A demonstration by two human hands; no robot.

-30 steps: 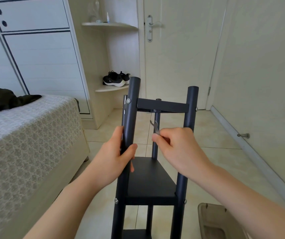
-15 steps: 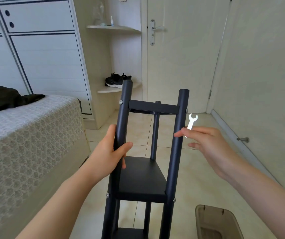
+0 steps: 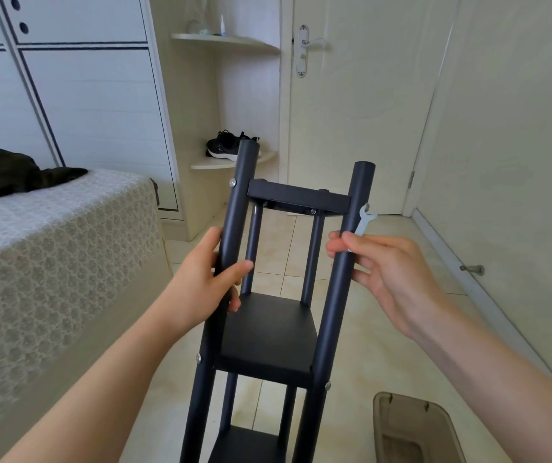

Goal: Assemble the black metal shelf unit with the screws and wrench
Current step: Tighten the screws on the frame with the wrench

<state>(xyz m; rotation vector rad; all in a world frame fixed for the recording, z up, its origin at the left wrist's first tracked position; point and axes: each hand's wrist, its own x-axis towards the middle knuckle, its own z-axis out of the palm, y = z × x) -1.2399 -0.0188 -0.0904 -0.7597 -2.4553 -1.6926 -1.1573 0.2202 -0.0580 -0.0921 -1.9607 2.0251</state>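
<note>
Left hand (image 3: 207, 285) grips the black shelf unit (image 3: 267, 329) by its left front post. Right hand (image 3: 398, 279) pinches one flat silver wrench (image 3: 363, 220) against the right front post. Unit upright on tiled floor (image 3: 384, 329) beside bed (image 3: 50, 245). Four round matte tubes, three flat shelves, three silver screw heads (image 3: 233, 183) on the front posts.

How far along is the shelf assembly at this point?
Done: the shelf unit stands with posts and shelves joined; screws show near the top of the front-left post and on both front posts by the middle shelf. In hand: the left hand grips the front-left post; the right hand pinches the wrench beside the front-right post. Left: probably the top-right joint, where no screw head shows.
</note>
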